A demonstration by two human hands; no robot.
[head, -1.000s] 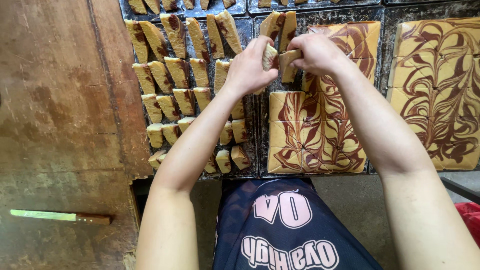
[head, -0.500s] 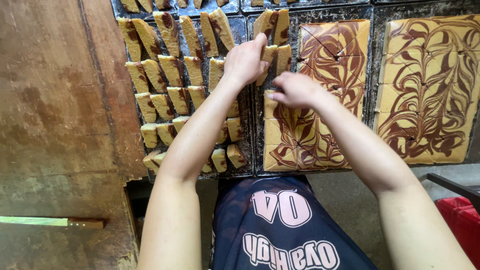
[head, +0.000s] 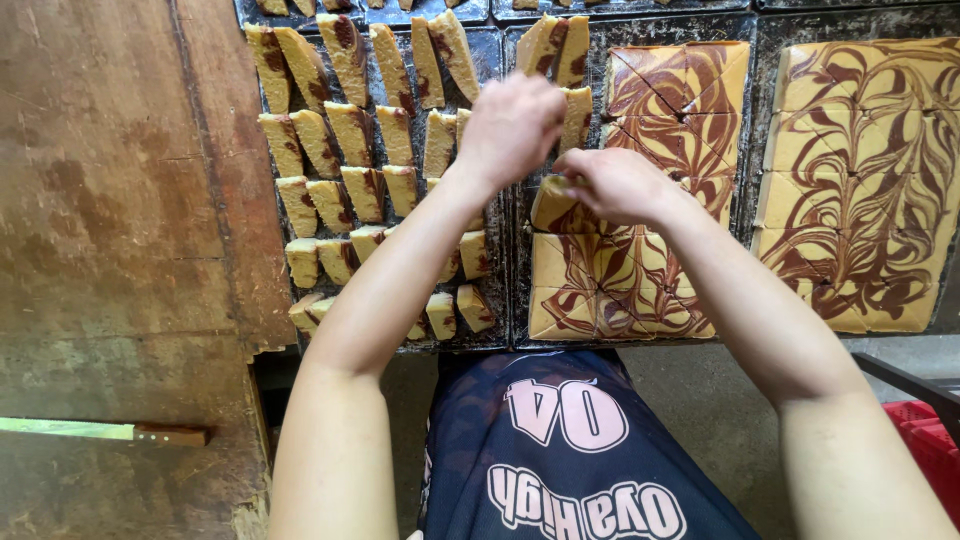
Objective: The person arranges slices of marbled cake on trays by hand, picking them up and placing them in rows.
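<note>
My right hand grips a slice of yellow-and-brown marble cake, lifted at the left edge of the cut cake slab in the middle tray. My left hand hovers just above and to the left of it, fingers curled; whether it holds anything is hidden. Rows of separated cake slices lie on their sides in the dark left tray. A few more slices stand at the top of the middle tray.
A whole, scored marble cake slab fills the right tray. A worn brown wooden surface lies to the left, with a wooden-handled knife on it. A red crate corner shows at lower right.
My right hand came down from the top of the middle tray to the slab's left edge and took up a slice. My left hand stayed near the tray divider.
</note>
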